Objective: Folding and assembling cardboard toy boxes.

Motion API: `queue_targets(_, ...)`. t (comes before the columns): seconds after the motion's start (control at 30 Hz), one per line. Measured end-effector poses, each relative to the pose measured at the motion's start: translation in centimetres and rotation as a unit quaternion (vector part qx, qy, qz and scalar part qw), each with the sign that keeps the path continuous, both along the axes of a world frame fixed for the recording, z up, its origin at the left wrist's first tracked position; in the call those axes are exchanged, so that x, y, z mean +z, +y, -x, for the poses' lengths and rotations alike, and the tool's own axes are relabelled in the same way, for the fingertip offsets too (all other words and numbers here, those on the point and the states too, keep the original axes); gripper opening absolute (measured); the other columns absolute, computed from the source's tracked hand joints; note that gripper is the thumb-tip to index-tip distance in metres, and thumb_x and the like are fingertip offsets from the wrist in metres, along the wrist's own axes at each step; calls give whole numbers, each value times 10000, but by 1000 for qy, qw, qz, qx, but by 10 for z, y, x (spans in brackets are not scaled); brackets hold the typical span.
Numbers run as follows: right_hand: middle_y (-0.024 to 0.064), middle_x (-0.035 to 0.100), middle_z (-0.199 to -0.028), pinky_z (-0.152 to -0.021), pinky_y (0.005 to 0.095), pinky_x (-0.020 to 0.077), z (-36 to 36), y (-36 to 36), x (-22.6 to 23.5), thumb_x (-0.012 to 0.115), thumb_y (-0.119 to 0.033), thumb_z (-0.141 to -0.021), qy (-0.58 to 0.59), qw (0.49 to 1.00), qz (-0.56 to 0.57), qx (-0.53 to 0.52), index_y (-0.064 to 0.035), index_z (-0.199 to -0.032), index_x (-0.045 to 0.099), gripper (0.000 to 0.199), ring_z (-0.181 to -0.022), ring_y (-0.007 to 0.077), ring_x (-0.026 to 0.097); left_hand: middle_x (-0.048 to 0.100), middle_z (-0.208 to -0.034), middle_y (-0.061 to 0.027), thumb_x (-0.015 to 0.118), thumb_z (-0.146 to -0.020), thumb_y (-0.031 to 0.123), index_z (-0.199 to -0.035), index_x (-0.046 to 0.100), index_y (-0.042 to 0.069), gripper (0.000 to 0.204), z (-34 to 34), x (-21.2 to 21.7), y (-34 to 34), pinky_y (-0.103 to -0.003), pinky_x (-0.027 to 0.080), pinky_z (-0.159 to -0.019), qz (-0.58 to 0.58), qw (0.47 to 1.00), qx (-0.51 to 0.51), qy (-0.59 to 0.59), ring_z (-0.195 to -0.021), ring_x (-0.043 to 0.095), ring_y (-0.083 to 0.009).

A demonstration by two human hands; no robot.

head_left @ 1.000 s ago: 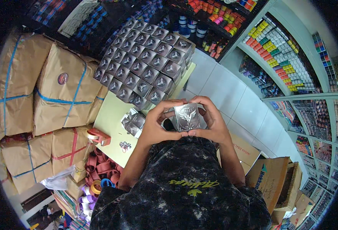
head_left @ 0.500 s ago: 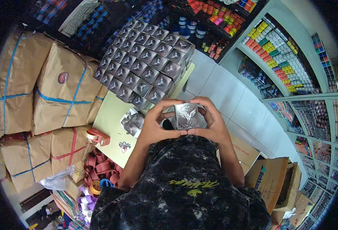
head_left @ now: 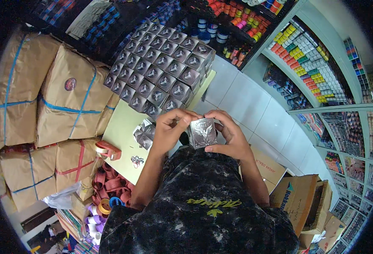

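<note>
Both hands hold one small silver-grey box [head_left: 202,132] with a winged emblem on its face, just above my chest. My left hand [head_left: 169,129] grips its left side with the fingers curled over the top edge. My right hand [head_left: 228,133] grips its right side, thumb under the lower corner. A flat unfolded box blank [head_left: 144,133] of the same print lies on the pale yellow table [head_left: 120,131] just left of my left hand. A large stack of matching small boxes [head_left: 161,70] stands on the table beyond my hands.
Brown paper parcels [head_left: 63,97] tied with blue and red string pile up on the left. A red tape dispenser [head_left: 106,149] and tape rolls [head_left: 110,190] lie at lower left. Open cardboard cartons [head_left: 305,199] stand at right. Shelves of coloured spools [head_left: 313,55] line the walls.
The box has turned in my hands so its emblem face points up toward the camera. My hands stay in the same place.
</note>
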State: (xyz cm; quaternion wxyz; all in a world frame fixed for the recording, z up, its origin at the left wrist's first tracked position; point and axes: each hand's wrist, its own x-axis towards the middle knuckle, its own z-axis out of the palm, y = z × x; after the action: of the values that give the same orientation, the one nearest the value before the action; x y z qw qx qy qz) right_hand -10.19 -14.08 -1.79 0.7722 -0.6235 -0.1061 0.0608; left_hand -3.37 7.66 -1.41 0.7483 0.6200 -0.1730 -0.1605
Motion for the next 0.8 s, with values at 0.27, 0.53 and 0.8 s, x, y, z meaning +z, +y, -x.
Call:
queue_targets(0.27, 72, 453, -1391, -1115, 415, 377, 0, 0, 1, 921, -60, -651, 38, 999, -26, -9, -64, -1419, 507, 873, -1373, 238, 421, 727, -1113, -196, 575, -1034, 266, -1061, 717, -43, 342, 3, 1, 0, -360, 534, -923, 0, 994, 13, 112, -1037, 695, -244)
queue_targets(0.53, 70, 457, -1391, -1124, 413, 372, 0, 0, 1, 923, -56, -654, 36, 999, -23, -5, -68, -1423, 506, 875, -1370, 237, 428, 732, -1133, -171, 637, -981, 99, -1059, 732, -39, 185, 3, 4, 1, -336, 534, -916, 52, 994, 2, 96, -1037, 689, -208)
queue_targets(0.8, 74, 462, -1386, -1117, 418, 385, 0, 0, 2, 923, -66, -656, 26, 1000, 6, 1, -68, -1419, 510, 867, -1359, 240, 438, 723, -1139, -184, 649, -972, 85, -1046, 708, -35, 153, -1, 4, 10, -348, 533, -928, 0, 996, -24, 81, -1045, 685, -216)
